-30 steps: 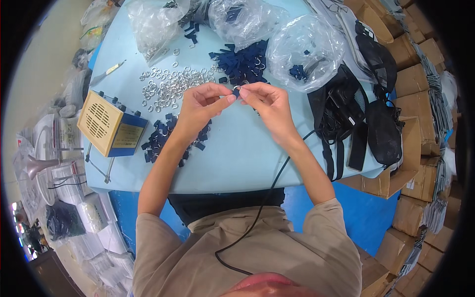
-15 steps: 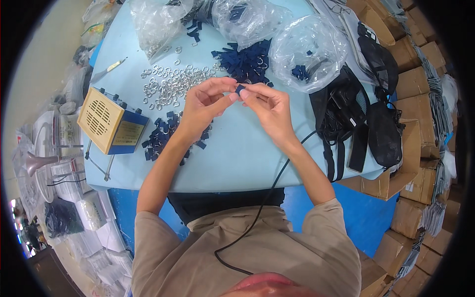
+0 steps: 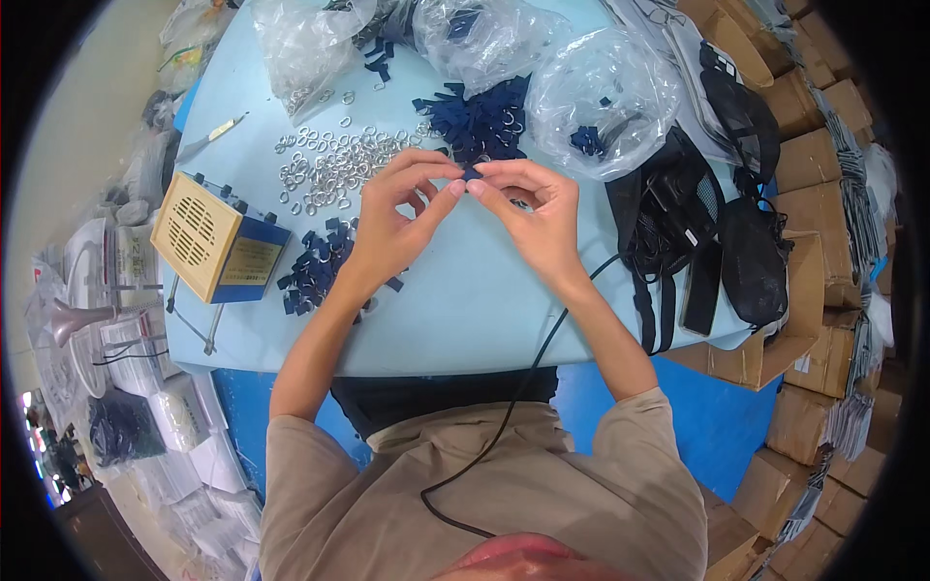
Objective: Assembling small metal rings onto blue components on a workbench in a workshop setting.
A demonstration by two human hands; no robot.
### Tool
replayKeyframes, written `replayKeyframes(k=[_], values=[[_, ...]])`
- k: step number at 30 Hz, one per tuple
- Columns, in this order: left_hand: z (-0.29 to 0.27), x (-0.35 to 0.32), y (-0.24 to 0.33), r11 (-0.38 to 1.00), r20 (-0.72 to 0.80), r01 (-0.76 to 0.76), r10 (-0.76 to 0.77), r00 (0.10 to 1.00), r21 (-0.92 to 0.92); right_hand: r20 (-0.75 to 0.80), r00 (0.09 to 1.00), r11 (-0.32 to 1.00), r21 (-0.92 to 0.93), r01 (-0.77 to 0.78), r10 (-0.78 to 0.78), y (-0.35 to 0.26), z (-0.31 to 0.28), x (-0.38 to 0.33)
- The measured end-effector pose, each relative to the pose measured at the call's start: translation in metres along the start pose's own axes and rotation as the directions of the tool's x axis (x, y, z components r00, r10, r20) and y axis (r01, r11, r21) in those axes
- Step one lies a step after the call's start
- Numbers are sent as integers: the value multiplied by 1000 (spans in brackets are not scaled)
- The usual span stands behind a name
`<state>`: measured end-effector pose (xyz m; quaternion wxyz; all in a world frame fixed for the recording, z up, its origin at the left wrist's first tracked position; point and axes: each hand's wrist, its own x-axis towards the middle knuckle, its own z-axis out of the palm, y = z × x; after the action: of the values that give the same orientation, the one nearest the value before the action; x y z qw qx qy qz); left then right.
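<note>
We're pinching a navy strap piece (image 3: pixel 472 174) just above the surface (image 3: pixel 475 300), left grip (image 3: pixel 405 205) and right grip (image 3: pixel 541 213) both clamped on it, thumbs against fingertips. We're judging it light, soft, bendy, hardly fragile; we're favouring opposite ends for hold. Navy strap pile (image 3: pixel 477 118) is lying beyond, silver rings (image 3: pixel 339 167) leftward.

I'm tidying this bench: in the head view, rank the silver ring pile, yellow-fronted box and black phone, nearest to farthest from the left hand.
From the left hand:
1. Silver ring pile, to its upper left.
2. Yellow-fronted box, farther left.
3. Black phone, over on the right side.
</note>
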<state>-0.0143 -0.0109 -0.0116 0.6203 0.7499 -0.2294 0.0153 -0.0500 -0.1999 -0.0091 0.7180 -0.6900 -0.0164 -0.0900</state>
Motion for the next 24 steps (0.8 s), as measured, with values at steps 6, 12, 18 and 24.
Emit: replayKeyframes(k=[6, 12, 18, 24], values=[[-3, -1, -5, 973, 78, 165, -154, 985, -164, 18, 998, 998, 19, 52, -53, 3, -1, 1], [-3, -3, -2, 963, 91, 234, -223, 971, -133, 2, 1000, 998, 62, 10, -10, 4, -2, 0], [-5, -1, 1, 948, 113, 254, -236, 965, -192, 8, 999, 990, 133, -43, 42, 1, -1, -1], [-9, -1, 8, 894, 150, 360, -331, 932, -267, 62, 989, 965, 220, -146, 135, -2, -3, -1]])
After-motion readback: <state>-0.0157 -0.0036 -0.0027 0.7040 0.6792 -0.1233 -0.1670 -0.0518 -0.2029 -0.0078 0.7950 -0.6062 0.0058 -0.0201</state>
